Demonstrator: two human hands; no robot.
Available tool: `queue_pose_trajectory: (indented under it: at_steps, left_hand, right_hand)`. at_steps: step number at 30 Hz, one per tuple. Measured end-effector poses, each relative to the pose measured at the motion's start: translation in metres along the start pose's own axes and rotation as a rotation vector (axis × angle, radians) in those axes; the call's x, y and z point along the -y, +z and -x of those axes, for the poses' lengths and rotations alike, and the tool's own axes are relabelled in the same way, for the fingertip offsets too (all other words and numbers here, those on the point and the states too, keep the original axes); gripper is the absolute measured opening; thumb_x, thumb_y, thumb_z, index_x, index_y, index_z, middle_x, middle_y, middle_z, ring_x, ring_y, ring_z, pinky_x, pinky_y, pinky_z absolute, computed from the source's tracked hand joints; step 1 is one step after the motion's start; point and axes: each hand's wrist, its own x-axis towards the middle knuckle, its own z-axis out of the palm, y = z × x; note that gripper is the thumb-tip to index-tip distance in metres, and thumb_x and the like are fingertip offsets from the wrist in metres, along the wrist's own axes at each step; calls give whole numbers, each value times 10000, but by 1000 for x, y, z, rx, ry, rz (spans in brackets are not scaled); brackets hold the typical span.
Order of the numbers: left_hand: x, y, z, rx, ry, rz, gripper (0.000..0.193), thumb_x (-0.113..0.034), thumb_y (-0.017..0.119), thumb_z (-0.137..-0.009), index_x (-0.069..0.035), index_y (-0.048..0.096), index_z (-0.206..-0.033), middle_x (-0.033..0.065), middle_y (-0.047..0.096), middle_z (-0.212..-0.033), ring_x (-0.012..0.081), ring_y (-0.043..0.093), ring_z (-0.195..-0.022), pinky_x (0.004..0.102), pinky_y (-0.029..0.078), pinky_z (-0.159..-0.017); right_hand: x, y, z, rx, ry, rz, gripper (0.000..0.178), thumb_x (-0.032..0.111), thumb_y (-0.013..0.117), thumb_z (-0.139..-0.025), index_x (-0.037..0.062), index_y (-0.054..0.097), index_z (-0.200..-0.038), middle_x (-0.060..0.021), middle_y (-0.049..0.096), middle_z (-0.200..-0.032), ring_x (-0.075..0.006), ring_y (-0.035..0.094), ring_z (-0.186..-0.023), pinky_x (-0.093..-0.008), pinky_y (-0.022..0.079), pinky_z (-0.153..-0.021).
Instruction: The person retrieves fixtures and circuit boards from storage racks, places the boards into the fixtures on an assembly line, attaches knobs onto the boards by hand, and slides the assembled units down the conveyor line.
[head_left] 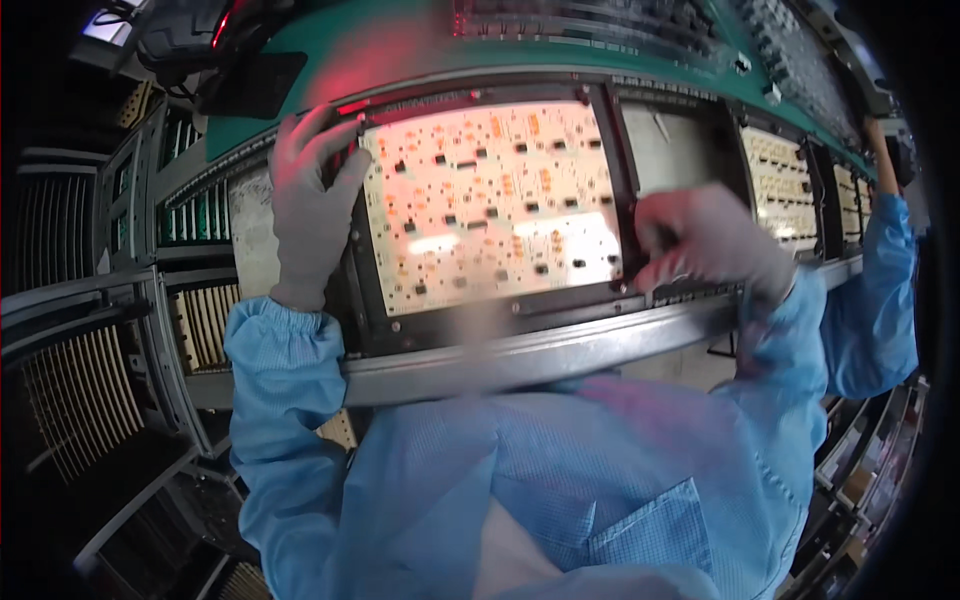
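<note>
A cream circuit board panel (pixel 480 225) dotted with small dark components lies in a black frame (pixel 445 328). At the frame's upper left corner is my left hand (pixel 308 200) in a grey glove, its fingers bent and its thumb and index fingertips close together over the edge. What they pinch is hidden. My right hand (pixel 705 240), also gloved and slightly blurred, is curled at the lower right corner, its thumb tip by a small fastener (pixel 620 286). Whatever sits between those fingers cannot be made out.
A metal rail (pixel 560 350) runs along the near side. More framed panels (pixel 778 185) stand to the right, where another person's blue sleeve (pixel 880 290) reaches in. Racks of upright boards (pixel 85 400) are on the left. Beyond lies a green surface (pixel 340 60) with a dark device.
</note>
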Motion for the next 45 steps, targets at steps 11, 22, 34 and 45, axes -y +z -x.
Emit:
queue_pose_trajectory:
  at_steps: [11, 22, 34, 45]
  left_hand:
    - [-45, -38, 34, 41, 194, -33, 274, -96, 725, -834, -63, 661, -1098, 106, 629, -1199, 331, 559, -1199, 450, 411, -1059]
    - [-62, -43, 64, 438, 538, -309, 203, -166, 695, -763, -174, 630, -955, -10, 643, -1084, 219, 611, -1126, 391, 497, -997]
    - [-51, -31, 38, 304, 144, 267, 103, -123, 689, -861, -79, 693, -953, 69, 693, -966, 246, 663, -920, 371, 530, -803]
    - [-27, -14, 36, 36, 227, 43, 166, -114, 694, -882, -66, 686, -1041, 95, 689, -1069, 285, 658, -982, 375, 534, -846]
  right_hand:
    - [-28, -33, -56, -1021, -149, 227, 326, 150, 727, -894, 103, 667, -1211, -60, 701, -1018, -179, 679, -848, -266, 532, -742]
    - [-26, -139, -118, -646, 83, 513, 177, 205, 680, -834, 36, 690, -887, -153, 690, -817, -319, 674, -776, -411, 521, -704]
    - [-11, -59, -54, -459, -237, -107, 283, -1, 667, -886, 61, 640, -1161, -10, 635, -1063, -91, 599, -934, -255, 489, -811]
    - [-27, -24, -60, -241, -57, -1, 382, -28, 652, -879, 55, 611, -1250, -94, 625, -1152, -172, 633, -999, -289, 512, -877]
